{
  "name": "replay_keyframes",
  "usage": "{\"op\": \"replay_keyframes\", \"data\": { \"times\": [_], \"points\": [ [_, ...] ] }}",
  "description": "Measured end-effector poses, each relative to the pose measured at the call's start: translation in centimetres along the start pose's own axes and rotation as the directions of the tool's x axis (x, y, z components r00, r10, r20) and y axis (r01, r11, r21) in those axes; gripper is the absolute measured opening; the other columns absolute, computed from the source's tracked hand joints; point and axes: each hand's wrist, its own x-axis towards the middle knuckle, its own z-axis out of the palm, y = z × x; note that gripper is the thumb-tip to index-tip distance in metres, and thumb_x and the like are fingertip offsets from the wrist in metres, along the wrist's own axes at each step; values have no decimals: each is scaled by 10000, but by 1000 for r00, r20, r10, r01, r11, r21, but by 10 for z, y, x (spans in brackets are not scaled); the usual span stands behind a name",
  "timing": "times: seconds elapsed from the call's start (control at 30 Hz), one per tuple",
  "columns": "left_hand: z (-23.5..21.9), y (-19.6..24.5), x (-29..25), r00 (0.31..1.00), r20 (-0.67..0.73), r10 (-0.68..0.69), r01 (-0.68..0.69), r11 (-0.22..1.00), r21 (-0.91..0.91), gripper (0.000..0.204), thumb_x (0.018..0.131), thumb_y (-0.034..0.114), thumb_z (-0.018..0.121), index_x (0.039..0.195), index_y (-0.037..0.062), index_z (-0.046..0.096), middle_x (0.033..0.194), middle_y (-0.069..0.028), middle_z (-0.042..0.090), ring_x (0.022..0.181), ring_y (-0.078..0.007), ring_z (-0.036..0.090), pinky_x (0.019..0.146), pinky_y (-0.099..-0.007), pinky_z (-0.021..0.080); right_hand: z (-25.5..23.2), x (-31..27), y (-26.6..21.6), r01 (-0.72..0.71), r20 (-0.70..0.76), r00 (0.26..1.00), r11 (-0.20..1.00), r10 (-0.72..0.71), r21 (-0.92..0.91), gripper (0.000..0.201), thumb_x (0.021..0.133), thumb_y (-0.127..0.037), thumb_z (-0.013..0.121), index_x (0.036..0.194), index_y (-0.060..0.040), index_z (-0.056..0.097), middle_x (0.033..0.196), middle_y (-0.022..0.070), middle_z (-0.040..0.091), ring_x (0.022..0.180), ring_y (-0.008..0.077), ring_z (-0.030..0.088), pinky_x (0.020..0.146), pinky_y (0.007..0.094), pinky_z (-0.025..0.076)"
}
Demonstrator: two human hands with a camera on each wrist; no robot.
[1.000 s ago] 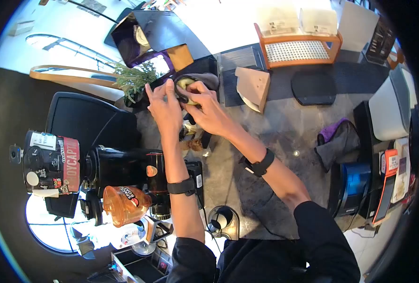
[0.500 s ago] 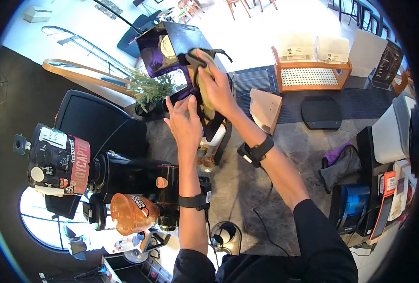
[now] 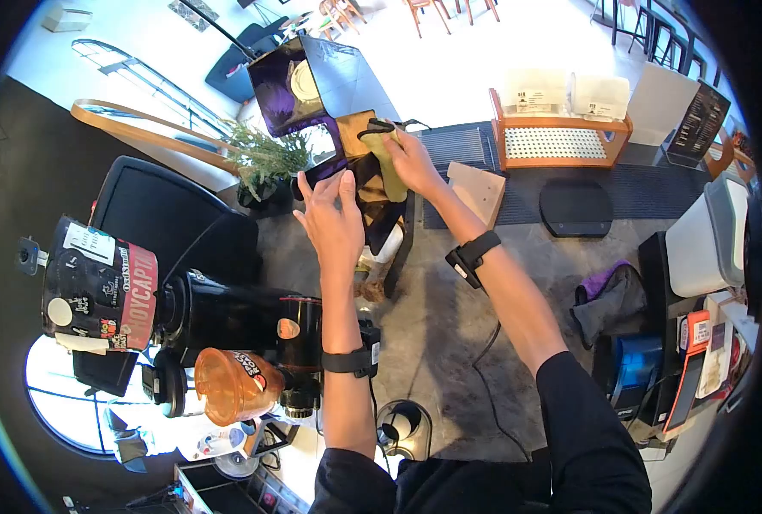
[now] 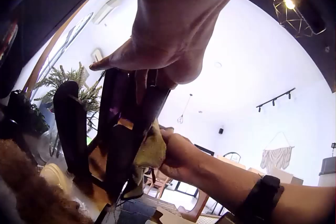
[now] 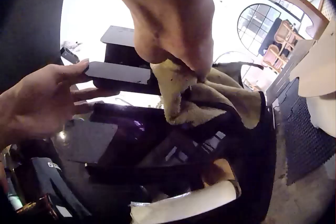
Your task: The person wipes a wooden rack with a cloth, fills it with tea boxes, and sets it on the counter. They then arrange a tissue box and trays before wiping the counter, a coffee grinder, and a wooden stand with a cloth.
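A glossy black angular object (image 3: 344, 77) with several panels stands at the top centre of the head view. My left hand (image 3: 336, 230) pinches one narrow black panel (image 5: 118, 73), thumb on one side and fingers on the other in the right wrist view. In my right hand (image 3: 416, 164) is a bunched yellow-green cloth (image 3: 390, 178) with a dark border, lying against the right side of the same object. The left wrist view shows the cloth (image 4: 152, 151) touching a dark panel, with the right fingertips partly hidden behind it.
A potted plant (image 3: 265, 158) stands left of the black object. Nearer are a grinder with an orange cup (image 3: 231, 385) and a labelled black container (image 3: 98, 283). A cardboard piece (image 3: 477, 193), wooden rack (image 3: 561, 144) and grey-purple cloth (image 3: 608, 304) lie rightward.
Both hands came apart from around the cloth; the left went onto the black panel. The right hand raised the cloth, then slid it slightly down along the object's right side.
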Motion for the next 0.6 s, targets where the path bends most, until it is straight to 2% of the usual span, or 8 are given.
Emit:
{"op": "replay_keyframes", "data": {
  "times": [0.1,0.3,0.37,0.4,0.47,0.5,0.57,0.6],
  "points": [
    [0,0,0,1000,-17,6,-7,1000,-17,418,992,403,461,1104,75,694,1210,-84,626,1412,-383,246,1066,-714,104,-5,-20,-13,-51,35,998,998,49,32,486,973,-277,495,1362,10,450,942,301,623,898,373,650,774,424,467],
    [-3,1,1,999,12,-36,36,999,-29,407,986,400,474,1093,79,700,1200,-86,627,1412,-388,241,1071,-708,100,-22,-46,-9,-38,-73,997,973,22,-229,311,981,-260,481,953,41,554,786,231,596,785,376,621,701,442,460],
    [-2,0,1,999,12,-33,33,999,-27,391,984,387,478,1092,86,703,1197,-89,624,1409,-395,242,1073,-706,98,-26,-34,-24,-206,-314,902,934,297,291,321,987,-269,476,962,37,570,893,165,620,813,310,622,717,422,464],
    [-1,0,1,999,11,-38,38,999,-36,374,983,372,481,1095,93,704,1198,-91,621,1409,-400,241,1075,-704,99,-27,-29,-37,-209,-303,906,935,295,286,321,987,-269,476,962,37,570,893,165,620,813,310,622,717,422,464],
    [-2,1,0,999,-5,-41,41,998,-44,374,982,373,482,1096,93,704,1199,-93,621,1409,-400,240,1077,-702,98,-28,-19,-87,-150,-158,886,592,436,792,337,985,-286,488,1010,38,574,1017,111,598,812,211,582,726,365,459],
    [-2,2,-1,999,-14,-34,33,998,-51,374,981,373,483,1097,94,704,1201,-95,620,1409,-401,239,1078,-699,98,-18,-9,-79,-156,-152,887,594,435,790,337,985,-286,488,1010,38,574,1017,111,598,812,211,582,726,365,459],
    [0,-1,-1,999,-18,-37,36,998,-51,374,983,369,477,1097,94,704,1202,-98,621,1410,-404,236,1078,-702,88,0,5,-84,-258,-81,941,852,328,455,351,975,-298,508,1008,40,598,948,111,629,787,154,566,725,313,448],
    [0,-2,0,999,-22,-26,25,999,-43,373,984,366,474,1096,94,705,1198,-99,624,1408,-404,241,1078,-703,83,0,1,-83,-271,99,962,914,253,301,365,963,-313,525,991,33,637,854,93,651,784,144,575,711,321,448]
  ]
}}
